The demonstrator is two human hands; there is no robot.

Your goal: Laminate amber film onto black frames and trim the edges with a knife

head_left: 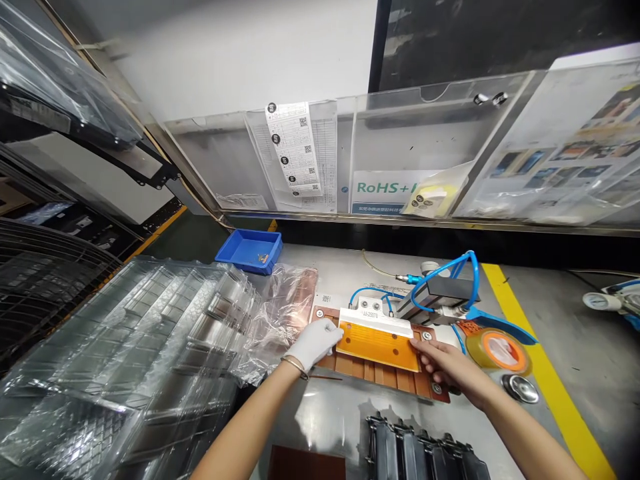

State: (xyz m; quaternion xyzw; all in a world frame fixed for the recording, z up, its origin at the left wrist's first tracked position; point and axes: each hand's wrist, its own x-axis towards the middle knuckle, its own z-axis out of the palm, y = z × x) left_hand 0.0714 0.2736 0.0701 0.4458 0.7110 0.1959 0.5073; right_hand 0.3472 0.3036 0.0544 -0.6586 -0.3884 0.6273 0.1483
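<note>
An orange translucent plate [379, 347] with several dark holes lies over a brown slotted fixture [367, 372], below a white block marked JJ-25070 [371, 313]. My left hand [315, 341], in a white glove, pinches the plate's left end. At the plate's right end, my bare right hand [443, 363] holds it between thumb and fingers. A grey pneumatic cylinder [437, 297] with blue hoses stands behind the fixture.
Clear plastic trays [125, 347] are stacked at the left, near a blue bin [249, 251] and a plastic bag [273, 320]. Black parts [425, 453] lie in front. Tape [500, 351] and a round metal object [521, 388] are at the right.
</note>
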